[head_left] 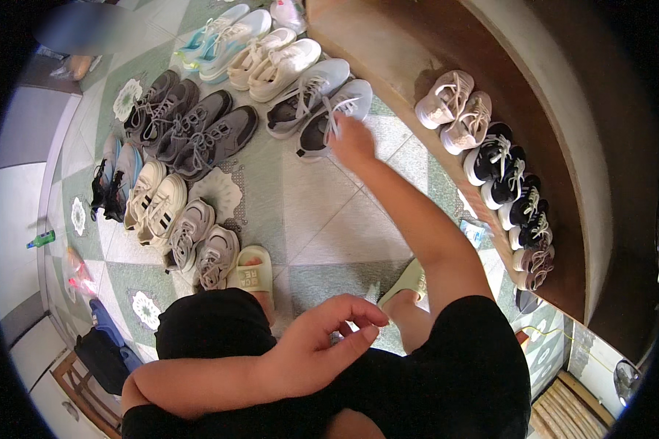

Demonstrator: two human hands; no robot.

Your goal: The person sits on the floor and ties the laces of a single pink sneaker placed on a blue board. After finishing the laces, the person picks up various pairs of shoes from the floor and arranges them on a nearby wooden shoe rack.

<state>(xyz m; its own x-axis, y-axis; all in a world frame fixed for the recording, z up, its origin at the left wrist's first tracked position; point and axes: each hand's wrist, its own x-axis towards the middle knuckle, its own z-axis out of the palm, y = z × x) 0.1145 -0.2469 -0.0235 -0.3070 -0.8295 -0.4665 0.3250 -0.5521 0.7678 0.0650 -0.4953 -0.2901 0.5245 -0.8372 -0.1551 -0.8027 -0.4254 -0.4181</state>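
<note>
My right hand (353, 140) reaches out to a grey and pale-blue sneaker (344, 106), the right one of a pair. Its fingers are closed at the white shoelace (332, 119); the fingertips are partly hidden and slightly blurred. The matching sneaker (307, 95) stands just to the left. Over my lap my left hand (316, 344) is held with loosely bent fingers, the thumb apart from them and nothing between.
Pairs of shoes stand in rows on the tiled floor: dark grey sneakers (216, 135), cream shoes (282, 66), white ones with black stripes (157, 205). More shoes, including black sneakers (494, 157), line a brown ledge (388, 51) at right. Pale green slippers (256, 271) are on my feet.
</note>
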